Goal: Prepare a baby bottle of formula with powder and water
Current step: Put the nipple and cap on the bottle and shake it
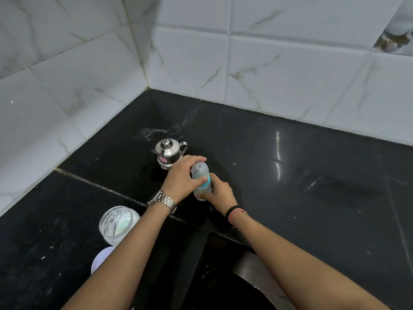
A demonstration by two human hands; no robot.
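A clear baby bottle (201, 189) with a blue collar and a translucent cap stands on the black counter (290, 175). My left hand (182, 176), with a metal watch on the wrist, grips the cap and collar from the left. My right hand (220, 193), with a beaded bracelet, wraps the lower body of the bottle. A small steel kettle (168, 154) with its lid on stands just behind my left hand. An open glass jar of white powder (117, 223) sits near left, partly hidden by my left forearm, with its white lid (100, 258) lying in front of it.
White marble-look tiled walls (201, 63) meet in a corner behind the counter. A wet smear lies on the counter behind the kettle. A dark round vessel with a steel rim (250, 276) sits at the near edge between my forearms.
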